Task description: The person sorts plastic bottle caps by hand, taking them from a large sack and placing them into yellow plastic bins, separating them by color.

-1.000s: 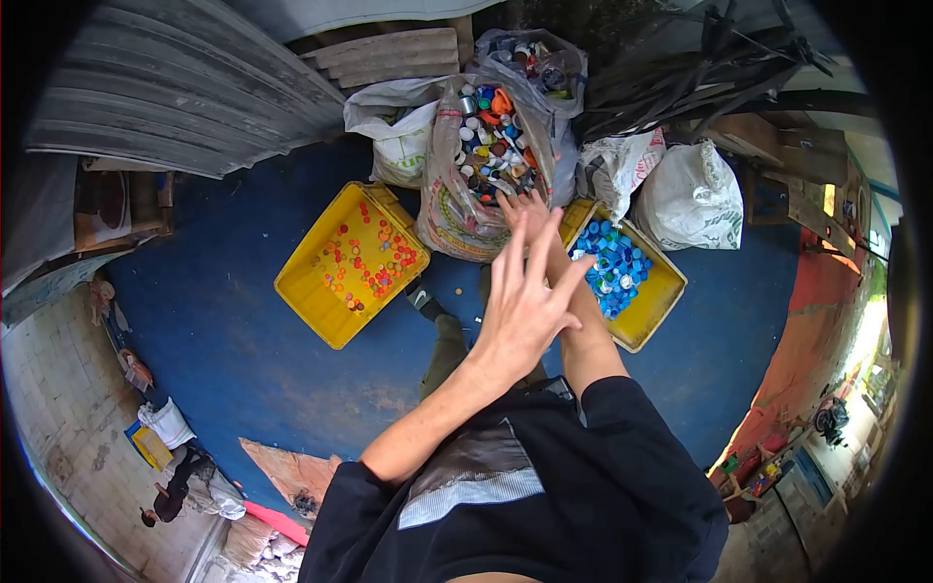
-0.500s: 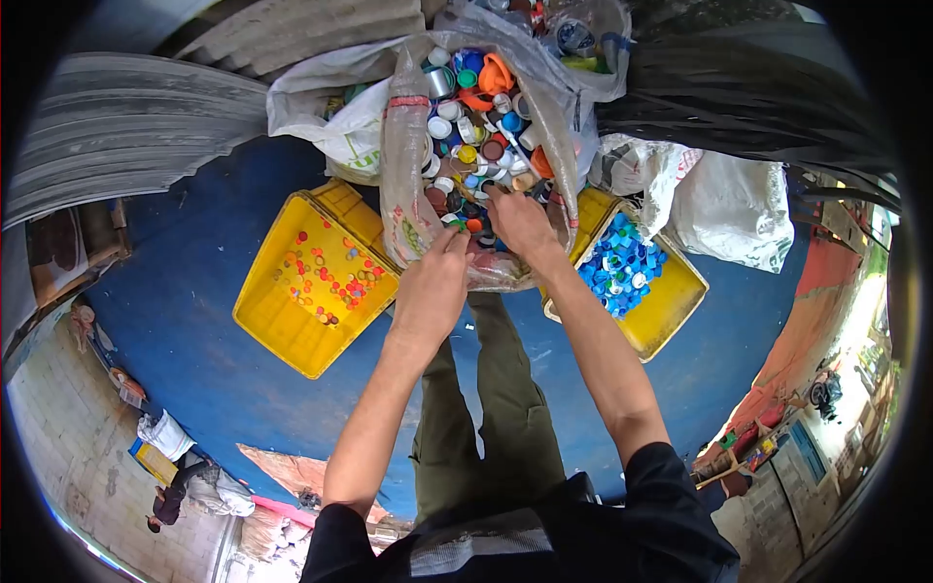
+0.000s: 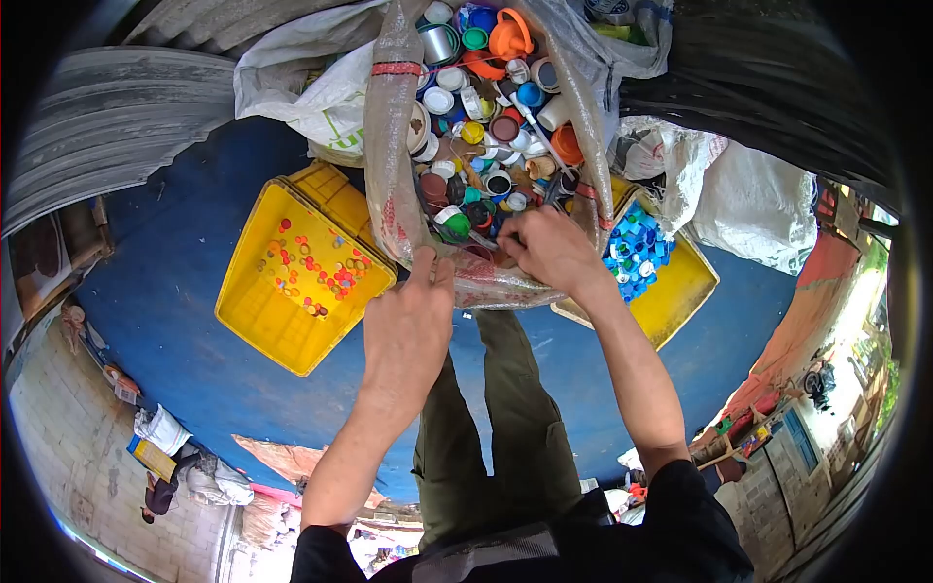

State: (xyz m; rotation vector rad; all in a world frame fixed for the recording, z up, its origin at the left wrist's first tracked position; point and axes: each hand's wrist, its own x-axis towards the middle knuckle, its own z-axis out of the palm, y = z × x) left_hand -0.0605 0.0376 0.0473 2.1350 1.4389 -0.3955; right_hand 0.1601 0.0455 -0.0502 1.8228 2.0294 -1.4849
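Observation:
A big translucent sack (image 3: 397,126) stands open in front of me, full of mixed plastic caps and lids (image 3: 505,126). My left hand (image 3: 413,316) is at the sack's near left rim, its fingers extended and touching the edge. Inside the near right part of the sack, my right hand (image 3: 552,248) has its fingers curled together low among the caps; what they hold, if anything, is hidden. A green cap (image 3: 453,222) lies between the two hands. An orange lid (image 3: 509,37) is near the back of the pile.
On the left is a yellow crate (image 3: 262,321) with red and orange caps. On the right, another yellow crate (image 3: 686,287) holds blue caps. White sacks (image 3: 753,209) stand behind it. A person (image 3: 160,494) is far off at lower left.
The view has moved closer to the sack. My left hand has shifted down and left along the rim. My right hand has drawn back from the caps toward the near edge.

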